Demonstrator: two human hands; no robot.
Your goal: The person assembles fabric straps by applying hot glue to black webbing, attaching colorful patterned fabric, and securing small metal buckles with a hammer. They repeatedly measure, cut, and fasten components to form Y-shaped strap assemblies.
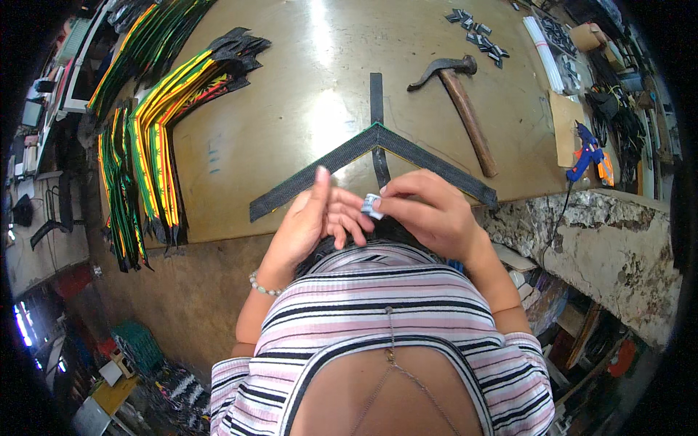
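Note:
Between the thumb and fingers of my right hand is a small whitish-grey piece with dark bluish marks; its exact kind is too small to make out. My left hand is beside it, thumb raised and fingers loosely bent and apart, their tips close to the piece. Just beyond both hands, a black woven strap lies bent into a wide V, its peak pointing away from me and green along one edge. A narrow black strip runs under the peak, away from me and back toward my hands.
A wooden-handled hammer lies to the right. Small dark metal clips are scattered at the far right. A blue glue gun rests near the table's right edge. Bundles of bright patterned straps are stacked on the left.

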